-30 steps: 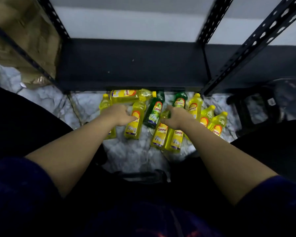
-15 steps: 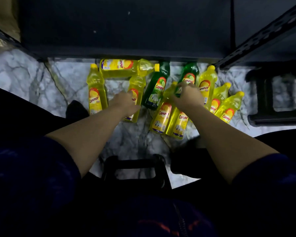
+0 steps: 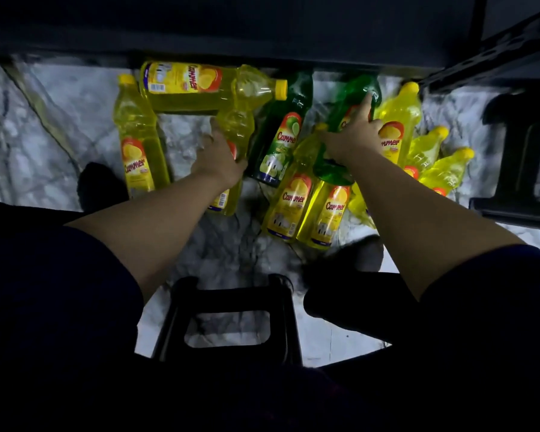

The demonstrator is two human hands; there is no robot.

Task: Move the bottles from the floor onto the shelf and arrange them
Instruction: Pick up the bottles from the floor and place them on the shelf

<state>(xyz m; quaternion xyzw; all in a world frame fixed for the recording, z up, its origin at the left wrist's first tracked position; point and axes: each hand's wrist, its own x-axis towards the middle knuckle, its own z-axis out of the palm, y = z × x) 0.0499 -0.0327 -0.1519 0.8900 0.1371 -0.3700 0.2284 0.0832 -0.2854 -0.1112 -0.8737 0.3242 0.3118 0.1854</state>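
You're closing your left hand round a yellow bottle, while your right hand is spreading wide over the far green bottle, readying both for the shelf.

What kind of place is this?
Probably a shop stockroom or storage corner: many identical dish-soap bottles lie on a marble-patterned floor beneath a dark metal rack shelf.

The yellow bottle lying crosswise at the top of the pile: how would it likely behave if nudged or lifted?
The crosswise yellow bottle lies on its side and looks rounded, so a nudge would probably roll it. It appears full of liquid, so likely heavy for its size. Its glossy plastic may be slippery; gripping the narrower neck seems safer.
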